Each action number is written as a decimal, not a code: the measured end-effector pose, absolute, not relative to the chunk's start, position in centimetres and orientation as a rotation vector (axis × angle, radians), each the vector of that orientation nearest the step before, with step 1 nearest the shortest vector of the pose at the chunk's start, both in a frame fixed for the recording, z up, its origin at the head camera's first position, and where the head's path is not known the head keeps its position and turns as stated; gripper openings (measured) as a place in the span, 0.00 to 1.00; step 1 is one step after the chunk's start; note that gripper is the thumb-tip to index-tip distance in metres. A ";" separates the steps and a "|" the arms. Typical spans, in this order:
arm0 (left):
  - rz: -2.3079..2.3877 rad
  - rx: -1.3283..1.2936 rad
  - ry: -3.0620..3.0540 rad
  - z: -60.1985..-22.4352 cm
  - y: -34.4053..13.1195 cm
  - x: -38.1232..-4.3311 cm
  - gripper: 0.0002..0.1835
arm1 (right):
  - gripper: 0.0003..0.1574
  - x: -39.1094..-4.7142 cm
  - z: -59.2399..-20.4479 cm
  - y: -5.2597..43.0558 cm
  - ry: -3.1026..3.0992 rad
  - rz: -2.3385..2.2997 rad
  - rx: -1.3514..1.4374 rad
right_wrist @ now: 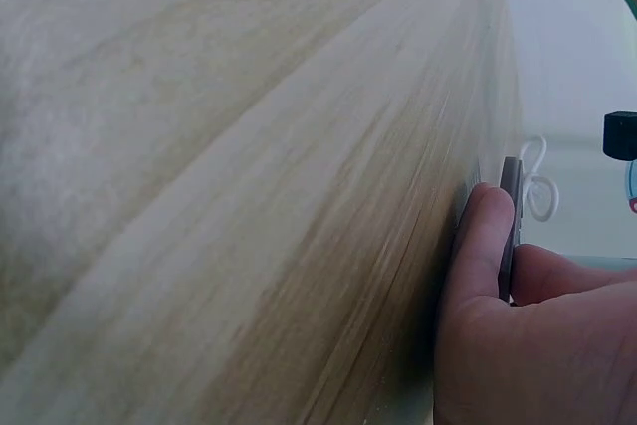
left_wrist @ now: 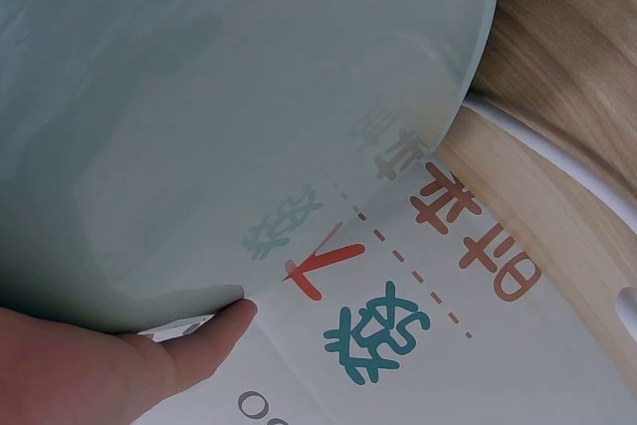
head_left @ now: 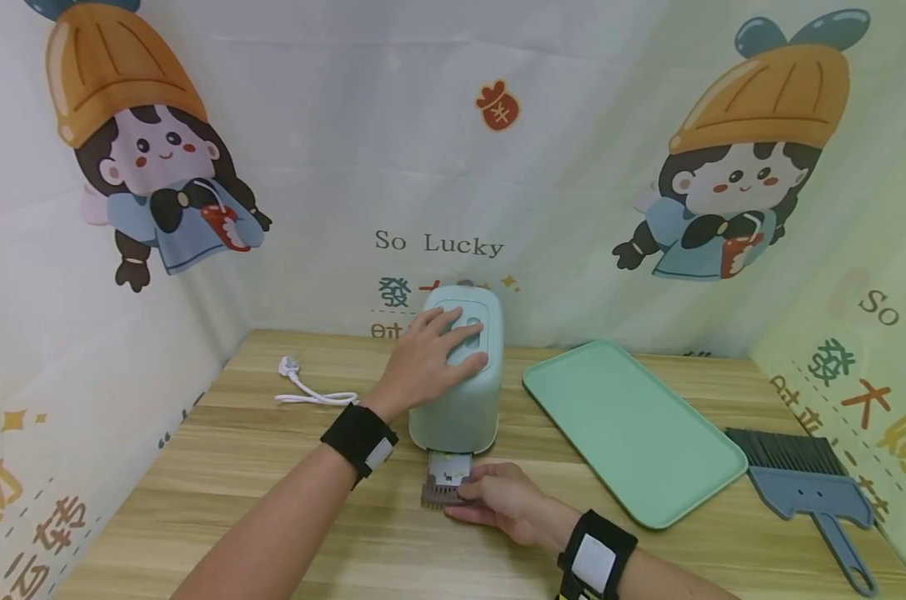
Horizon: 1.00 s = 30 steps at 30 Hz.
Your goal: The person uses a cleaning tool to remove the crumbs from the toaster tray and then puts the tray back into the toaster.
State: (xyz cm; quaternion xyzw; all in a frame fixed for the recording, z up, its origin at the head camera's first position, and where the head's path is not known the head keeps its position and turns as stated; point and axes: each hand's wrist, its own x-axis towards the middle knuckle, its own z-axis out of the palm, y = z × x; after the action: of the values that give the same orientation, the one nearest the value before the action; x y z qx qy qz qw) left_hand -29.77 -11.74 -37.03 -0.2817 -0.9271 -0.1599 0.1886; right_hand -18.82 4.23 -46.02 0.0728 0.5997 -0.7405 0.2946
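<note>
A pale mint appliance point(head_left: 456, 417) with rounded edges, possibly a toaster, stands on the wooden table. My left hand point(head_left: 430, 358) rests on its top with fingers spread; in the left wrist view the thumb point(left_wrist: 214, 340) lies against its glossy side. From the bottom of the near end sticks out a flat slide-out tray point(head_left: 450, 468) with a grey slotted front edge. My right hand point(head_left: 508, 504) pinches that edge between thumb and fingers, low over the table. The right wrist view shows the grey edge point(right_wrist: 511, 181) between them. The tray's far part is hidden inside the appliance.
A white cord with a plug point(head_left: 291, 368) lies left of the appliance. To the right is a mint green rectangular tray point(head_left: 633, 433), with a blue-grey brush point(head_left: 808, 492) with dark bristles beside it. A printed cloth point(head_left: 332, 125) hangs behind the table point(head_left: 272, 467) and at its sides.
</note>
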 end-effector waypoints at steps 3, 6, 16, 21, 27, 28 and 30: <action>-0.447 -0.791 -2.607 -37.0 -11.8 -29.8 0.32 | 0.17 -18.6 -46.1 4.1 1.584 -1.979 0.182; -0.443 -0.794 -2.609 -37.0 -11.9 -29.8 0.32 | 0.19 -18.3 -46.1 4.0 1.578 -1.979 0.170; -0.424 -0.788 -2.623 -37.0 -11.9 -29.9 0.32 | 0.18 -17.4 -46.2 3.8 1.599 -1.976 0.194; -0.421 -0.781 -2.633 -37.1 -11.9 -29.9 0.32 | 0.18 -17.1 -46.4 3.7 1.612 -1.962 0.198; -0.427 -0.785 -2.637 -37.1 -11.9 -29.9 0.32 | 0.16 -16.5 -46.3 3.7 1.621 -1.969 0.173; -0.427 -0.786 -2.636 -37.1 -11.9 -29.9 0.32 | 0.16 -16.4 -46.3 3.7 1.619 -1.972 0.171; -0.426 -0.785 -2.636 -37.1 -11.8 -29.9 0.32 | 0.17 -16.2 -46.3 3.7 1.615 -1.986 0.166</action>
State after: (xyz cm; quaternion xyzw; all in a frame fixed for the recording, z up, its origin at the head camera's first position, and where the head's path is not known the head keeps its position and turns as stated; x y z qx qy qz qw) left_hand -29.93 -11.85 -37.06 -0.2776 -0.9319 -0.1505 0.1783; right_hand -16.22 3.68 -46.35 0.0619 0.6035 -0.7423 0.2844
